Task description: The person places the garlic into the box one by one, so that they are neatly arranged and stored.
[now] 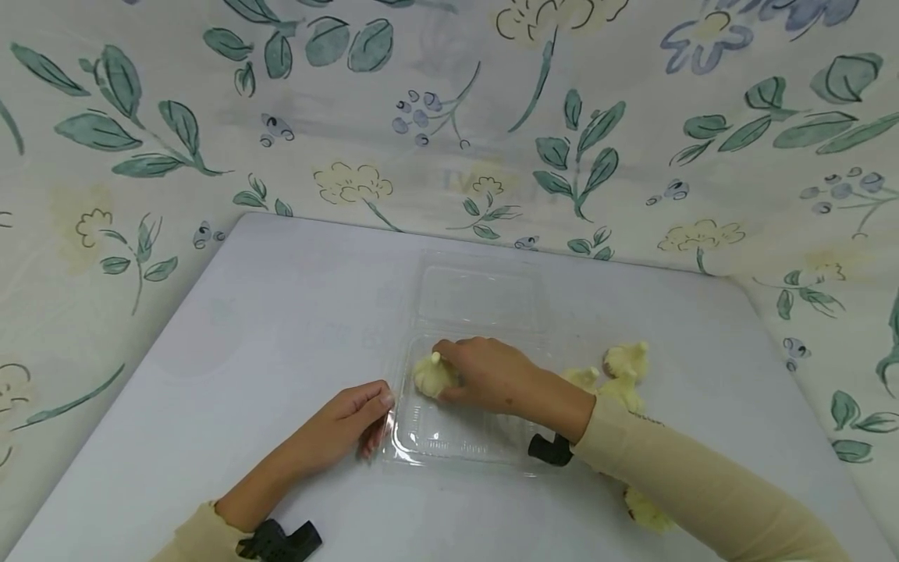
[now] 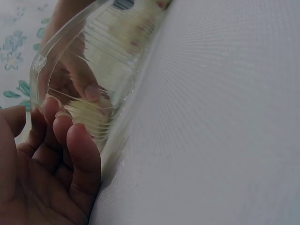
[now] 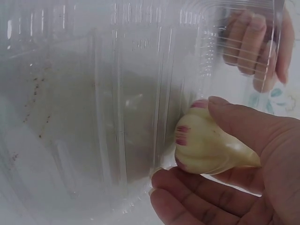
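A clear plastic clamshell container (image 1: 449, 445) lies opened out, its lid (image 1: 481, 297) spread away at the far side. My right hand (image 1: 492, 378) reaches into the tray and holds a pale garlic bulb (image 1: 431, 378) near its left wall. In the right wrist view, thumb and fingers grip this bulb (image 3: 201, 140), whose root end shows pink-purple patches. At the container's left edge, my left hand (image 1: 354, 417) holds the rim with thumb and curled fingers. The left wrist view has the curled fingertips (image 2: 84, 140) against the ribbed side wall.
Right of the container several more garlic bulbs (image 1: 625, 361) lie on the white table (image 1: 281, 312), one bulb (image 1: 646, 511) partly under the right sleeve. Floral cloth (image 1: 449, 101) hangs behind and beside the table. A black wrist camera (image 1: 551, 449) sits below the right wrist.
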Demonstrator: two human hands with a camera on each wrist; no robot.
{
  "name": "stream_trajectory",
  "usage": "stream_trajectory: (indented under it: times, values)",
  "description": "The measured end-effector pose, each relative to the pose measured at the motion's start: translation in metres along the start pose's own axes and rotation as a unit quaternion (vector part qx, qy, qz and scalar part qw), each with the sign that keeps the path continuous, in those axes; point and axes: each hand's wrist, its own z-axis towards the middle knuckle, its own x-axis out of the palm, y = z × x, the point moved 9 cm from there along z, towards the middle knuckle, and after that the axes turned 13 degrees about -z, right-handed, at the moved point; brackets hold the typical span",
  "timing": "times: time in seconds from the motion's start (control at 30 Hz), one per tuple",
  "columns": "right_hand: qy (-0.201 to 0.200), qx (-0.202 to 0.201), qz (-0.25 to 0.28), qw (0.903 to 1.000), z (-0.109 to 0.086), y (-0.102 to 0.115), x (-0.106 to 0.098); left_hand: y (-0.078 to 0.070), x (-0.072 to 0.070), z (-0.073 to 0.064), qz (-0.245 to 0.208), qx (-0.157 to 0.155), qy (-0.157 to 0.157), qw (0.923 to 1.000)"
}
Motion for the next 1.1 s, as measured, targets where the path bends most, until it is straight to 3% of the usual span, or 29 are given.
stream_trajectory:
  times: [0.47,0.8,1.1]
  values:
    - [0.001,0.018,0.001,0.9998,-0.003,-0.004,-0.002,-0.004,0.003,0.0,0.006,0.017,0.001,0.9998]
    - [0.004,0.026,-0.003,0.9997,-0.007,-0.007,-0.003,-0.002,0.001,0.0,0.012,0.012,-0.01,0.9998]
    - [0.0,0.03,0.005,0.9995,-0.019,-0.013,-0.018,-0.003,0.002,0.0,0.014,0.019,-0.006,0.9997]
